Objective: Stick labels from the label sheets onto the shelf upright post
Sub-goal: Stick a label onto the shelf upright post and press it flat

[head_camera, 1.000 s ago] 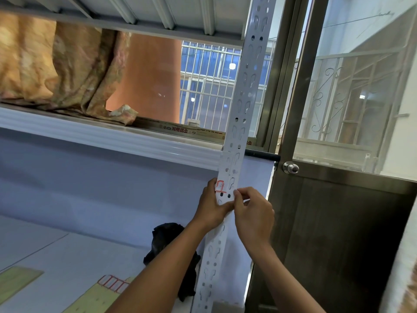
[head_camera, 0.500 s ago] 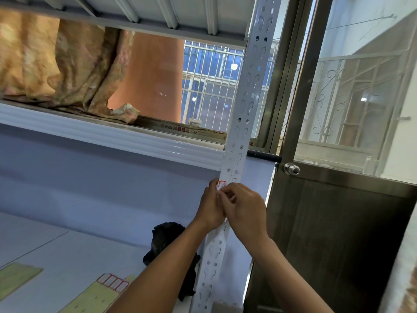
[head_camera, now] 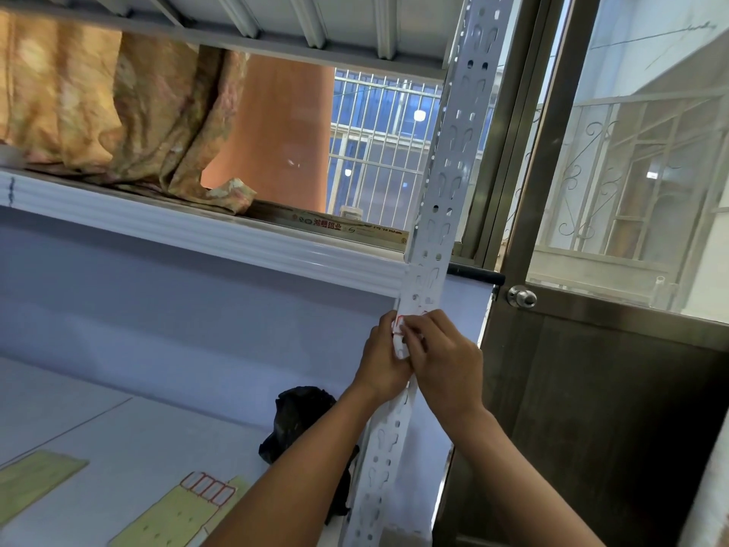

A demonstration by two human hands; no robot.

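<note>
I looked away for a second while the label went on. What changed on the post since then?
The right hand moved left across the shelf upright post and now covers the red-bordered label, pressing where the left hand grips. A second earlier, the label was more exposed. The left hand stayed put; the label sheets on the shelf are unmoved.

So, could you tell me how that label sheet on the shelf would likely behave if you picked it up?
The label sheet looks thin and flat, so probably light and floppy. Its row of red-edged labels sits at one end; bending there might lift them.
</note>
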